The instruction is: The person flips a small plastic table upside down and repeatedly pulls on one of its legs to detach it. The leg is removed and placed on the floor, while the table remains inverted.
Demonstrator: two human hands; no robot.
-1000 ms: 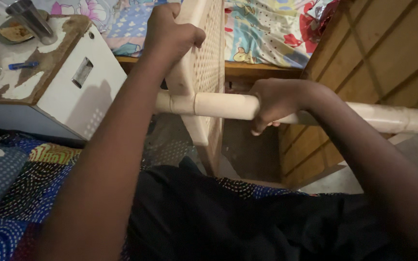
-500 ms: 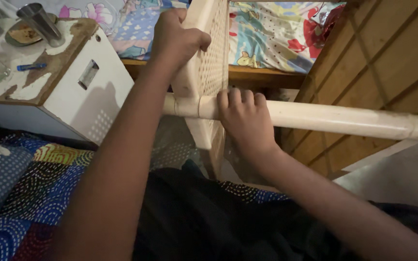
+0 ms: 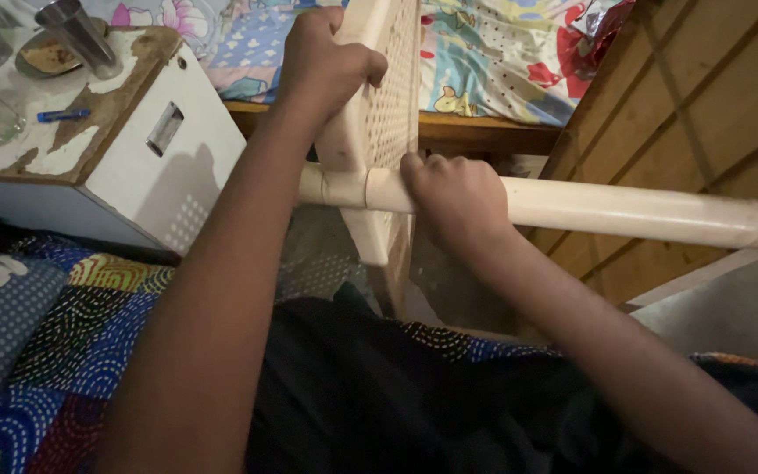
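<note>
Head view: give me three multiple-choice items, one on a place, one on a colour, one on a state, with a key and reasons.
1. Where is the steel tumbler?
A. on the white cabinet at upper left
B. on the patchwork quilt
C. on the wooden panel at right

2. What colour is the pen on the cabinet top?
A. red
B. blue
C. green

3. What is the right hand doing?
A. hanging free above the pipe
B. lying flat on the quilt
C. closed around the cream pipe

Key:
1 A: the steel tumbler stands on the worn top of the white cabinet.
2 B: the pen is blue.
3 C: the right hand wraps the cream pipe next to its joint, while the left hand grips the edge of the perforated cream panel.
</note>
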